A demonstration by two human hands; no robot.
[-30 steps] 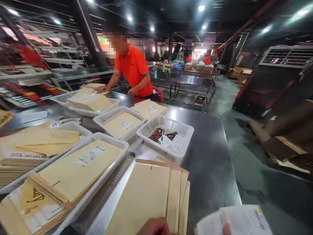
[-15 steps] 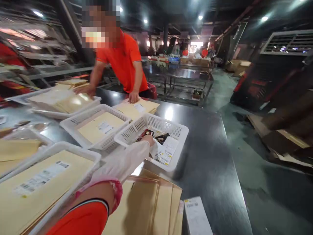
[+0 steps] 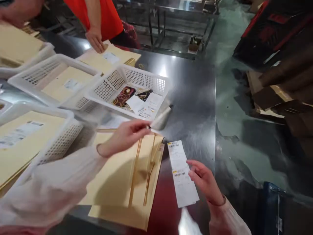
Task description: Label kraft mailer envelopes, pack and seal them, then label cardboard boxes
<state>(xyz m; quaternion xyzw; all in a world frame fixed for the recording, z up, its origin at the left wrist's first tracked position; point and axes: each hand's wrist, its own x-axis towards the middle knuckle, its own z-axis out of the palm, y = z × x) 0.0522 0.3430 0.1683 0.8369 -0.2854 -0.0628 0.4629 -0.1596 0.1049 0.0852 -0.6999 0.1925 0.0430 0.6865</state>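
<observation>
My left hand (image 3: pixel 127 135) pinches the end of a thin item with a pale, blurred side (image 3: pixel 161 118), held over a stack of beige envelopes (image 3: pixel 114 176). Just beyond it, a white perforated basket (image 3: pixel 144 76) holds patterned dark cases (image 3: pixel 124 96) and white labelled slips (image 3: pixel 153 103). My right hand (image 3: pixel 204 179) is at the right edge of a strip of white barcode labels (image 3: pixel 182 186) on the metal table. Its thumb and forefinger are slightly apart, with nothing visible between them.
More white baskets (image 3: pixel 70 115) with labelled envelopes stand at the left. Across the table (image 3: pixel 193 94), a person's hand (image 3: pixel 96 39) rests on another envelope stack (image 3: pixel 127 58). Cardboard (image 3: pixel 293 107) lies on the floor at the right.
My left hand has come out of the basket with the thin item and moved back over the envelopes. My right hand has come into view beside the labels. The view has tilted down.
</observation>
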